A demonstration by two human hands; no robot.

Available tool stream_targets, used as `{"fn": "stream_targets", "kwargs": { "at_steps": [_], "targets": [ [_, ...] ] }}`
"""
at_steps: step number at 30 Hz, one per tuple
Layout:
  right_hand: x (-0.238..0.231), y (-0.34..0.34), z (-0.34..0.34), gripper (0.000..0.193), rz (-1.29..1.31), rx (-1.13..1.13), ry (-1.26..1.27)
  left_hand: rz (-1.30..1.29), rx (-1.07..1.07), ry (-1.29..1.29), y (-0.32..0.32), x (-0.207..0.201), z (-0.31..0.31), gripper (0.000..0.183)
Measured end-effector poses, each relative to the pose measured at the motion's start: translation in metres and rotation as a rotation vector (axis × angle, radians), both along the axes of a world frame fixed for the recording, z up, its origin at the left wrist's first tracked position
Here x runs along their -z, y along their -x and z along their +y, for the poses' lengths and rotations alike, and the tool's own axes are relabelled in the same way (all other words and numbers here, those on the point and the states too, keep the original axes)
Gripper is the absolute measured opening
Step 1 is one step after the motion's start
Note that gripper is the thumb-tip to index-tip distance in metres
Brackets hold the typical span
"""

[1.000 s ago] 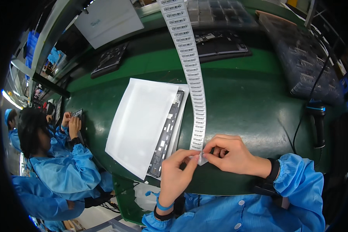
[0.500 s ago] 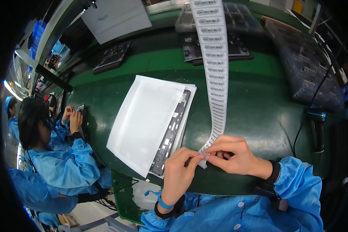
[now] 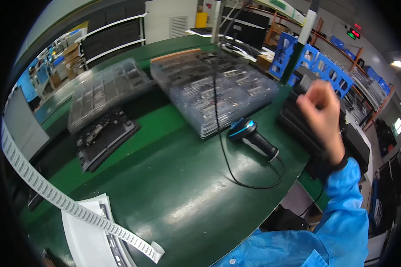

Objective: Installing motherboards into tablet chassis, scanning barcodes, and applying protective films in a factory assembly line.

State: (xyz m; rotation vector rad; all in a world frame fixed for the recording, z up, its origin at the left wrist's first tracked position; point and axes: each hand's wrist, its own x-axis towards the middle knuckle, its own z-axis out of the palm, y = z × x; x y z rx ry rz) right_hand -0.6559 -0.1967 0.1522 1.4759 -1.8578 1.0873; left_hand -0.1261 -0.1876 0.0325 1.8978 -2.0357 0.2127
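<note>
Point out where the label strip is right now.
In the head view, the label strip slants down the left side, passing in front of the white sheet, its curled end near the lower edge.

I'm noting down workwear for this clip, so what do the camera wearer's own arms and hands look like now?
Only the right hand is in view: it wears no glove, though motion blur hides finer detail. Next to it come a dark wristband and a loose, wrinkled, bright blue sleeve. The left hand is out of the picture.
</note>
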Motion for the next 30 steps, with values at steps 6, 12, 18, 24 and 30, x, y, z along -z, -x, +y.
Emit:
{"fn": "stream_targets", "kwargs": {
  "at_steps": [6, 12, 18, 24, 30],
  "targets": [
    [-0.101, 0.239, 0.083, 0.117, -0.405, 0.201, -0.49, 0.388, 0.01, -0.115, -0.027, -0.012, -0.014, 0.02],
    [-0.048, 0.221, 0.078, 0.104, -0.334, 0.305, -0.863, 0.384, -0.008, -0.028, -0.04, -0.022, -0.007, 0.026],
    [-0.076, 0.209, 0.076, 0.124, -0.44, 0.21, -0.797, 0.278, 0.138, -0.151, -0.048, -0.022, -0.003, 0.029],
    [-0.061, 0.216, 0.063, 0.135, -0.393, 0.214, -0.796, 0.241, 0.229, -0.142, -0.047, -0.012, -0.019, 0.023],
    [-0.068, 0.197, 0.061, 0.127, -0.382, 0.379, -0.809, 0.148, 0.229, -0.075, -0.039, -0.007, -0.036, 0.01]
  ]
}}
